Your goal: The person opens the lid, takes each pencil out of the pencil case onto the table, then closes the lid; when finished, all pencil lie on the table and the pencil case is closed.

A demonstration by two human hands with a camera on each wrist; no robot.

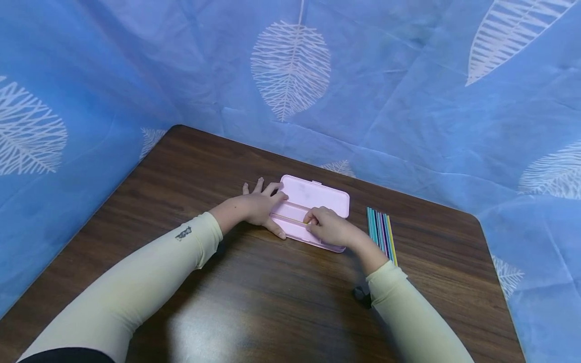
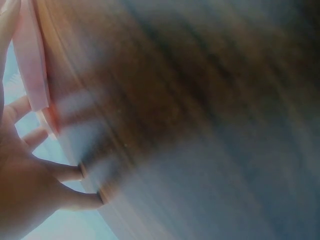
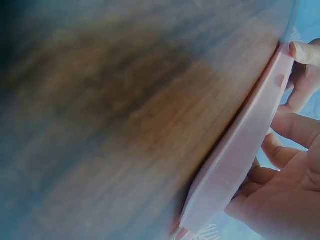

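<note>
A pink pencil case [image 1: 313, 196] lies open on the brown wooden table [image 1: 254, 292]. My left hand [image 1: 258, 206] rests at its left end, thumb along the near edge, index finger on the case, the other fingers spread flat on the table. My right hand [image 1: 329, 228] is over the near half of the case and pinches a thin yellow pencil [image 1: 290, 219] that lies along the tray. The left wrist view is blurred; it shows my left hand [image 2: 25, 185] beside the case [image 2: 32, 60]. In the right wrist view my right hand [image 3: 285, 200] is at the case edge [image 3: 240, 150].
Several coloured pencils [image 1: 381, 232] lie side by side on the table just right of the case. A blue cloth with white leaf prints [image 1: 290, 65] hangs close behind and on both sides of the table. A small black object [image 1: 361, 296] sits by my right wrist.
</note>
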